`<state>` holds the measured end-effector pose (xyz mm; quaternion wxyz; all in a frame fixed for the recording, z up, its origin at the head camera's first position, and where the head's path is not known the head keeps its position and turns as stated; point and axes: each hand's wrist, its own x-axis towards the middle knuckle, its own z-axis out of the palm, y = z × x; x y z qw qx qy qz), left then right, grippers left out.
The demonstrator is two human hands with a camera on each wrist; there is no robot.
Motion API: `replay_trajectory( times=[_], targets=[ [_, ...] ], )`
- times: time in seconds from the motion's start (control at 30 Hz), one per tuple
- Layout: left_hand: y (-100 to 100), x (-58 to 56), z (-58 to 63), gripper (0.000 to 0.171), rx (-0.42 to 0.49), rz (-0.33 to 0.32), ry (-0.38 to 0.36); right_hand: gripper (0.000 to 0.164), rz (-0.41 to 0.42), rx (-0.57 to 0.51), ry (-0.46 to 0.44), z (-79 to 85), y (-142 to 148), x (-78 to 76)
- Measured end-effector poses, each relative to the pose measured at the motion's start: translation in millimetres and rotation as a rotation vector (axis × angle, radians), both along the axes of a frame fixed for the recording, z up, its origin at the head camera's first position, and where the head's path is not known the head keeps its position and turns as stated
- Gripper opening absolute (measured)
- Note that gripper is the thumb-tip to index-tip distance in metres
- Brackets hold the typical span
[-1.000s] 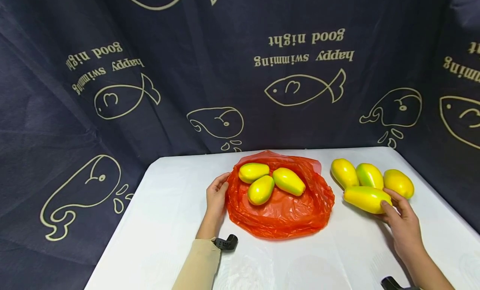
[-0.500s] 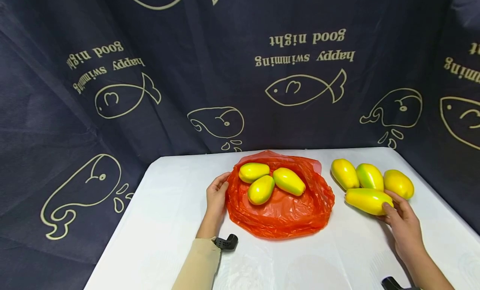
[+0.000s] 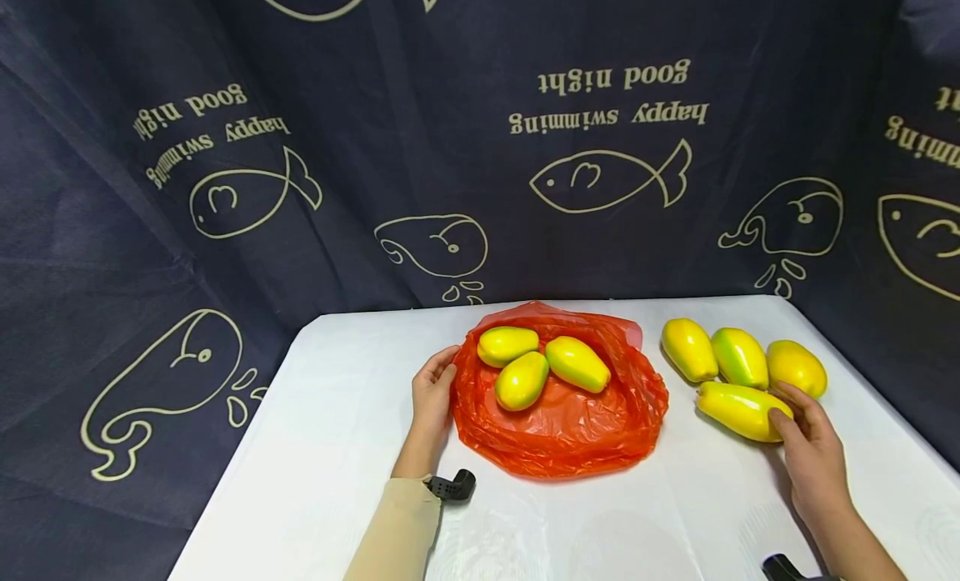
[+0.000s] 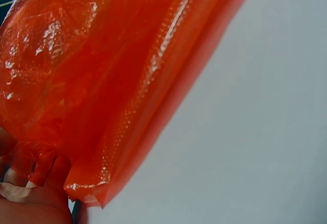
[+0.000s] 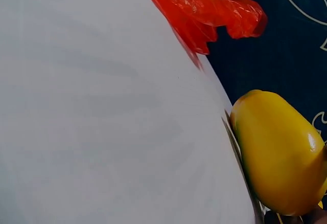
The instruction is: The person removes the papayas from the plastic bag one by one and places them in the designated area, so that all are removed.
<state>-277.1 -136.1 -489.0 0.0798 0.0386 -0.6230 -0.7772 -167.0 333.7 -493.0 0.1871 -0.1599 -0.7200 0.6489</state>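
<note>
On the left rim of an opened red plastic bag point(image 3: 555, 431) my left hand point(image 3: 432, 393) pinches the thin film; in the left wrist view its fingers show partly through the red plastic. Three yellow-green papayas point(image 3: 522, 381) lie inside the bag. At the right, my right hand point(image 3: 816, 448) grips another papaya point(image 3: 742, 411) by its right end, thumb on the near side. That papaya lies at or just above the table, its narrow end pointing left; the right wrist view shows it large at the right edge. The fingertips behind it are partly hidden.
Just behind the held papaya, three more papayas point(image 3: 688, 350) sit close together near the table's right edge. The white tabletop point(image 3: 315, 448) ends at a dark curtain point(image 3: 450, 164) with fish drawings. A black wrist camera point(image 3: 453, 486) is on the left wrist.
My right hand and its papaya have shifted slightly right and toward me, leaving a small gap from the other papayas. The left hand and the bag have stayed in place.
</note>
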Motion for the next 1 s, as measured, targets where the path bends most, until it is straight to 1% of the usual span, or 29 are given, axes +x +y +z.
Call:
replay_trajectory(
  times=[0.2,0.43,0.6,0.73,0.8,0.9,1.0],
  targets=[
    [0.8,-1.0,-0.9,0.031,-0.004,0.016,0.001,0.046,-0.024,0.037,-0.016,-1.1,0.8,-0.1],
    [0.8,-0.9,-0.1,0.032,0.004,0.017,0.003,0.047,-0.087,0.175,-0.063,-1.7,-0.3,-1.7],
    [0.6,-1.1,-1.2,0.032,0.004,0.004,-0.012,0.046,-0.129,0.178,-0.092,0.4,-1.8,0.4],
    [1.5,-1.1,-2.1,0.033,0.007,0.001,-0.017,0.046,-0.203,0.158,-0.096,5.6,-2.9,0.0],
    [2.0,-0.9,-1.7,0.032,0.008,0.004,-0.016,0.045,-0.246,0.159,-0.083,9.6,-4.5,-1.2],
    [1.7,-0.7,-0.8,0.032,0.003,0.011,-0.009,0.044,-0.285,0.208,-0.029,17.2,-9.7,-2.8],
    [0.9,-0.5,-0.5,0.033,-0.002,0.012,-0.004,0.041,-0.288,0.285,0.075,26.7,-17.4,-3.9]
  ],
)
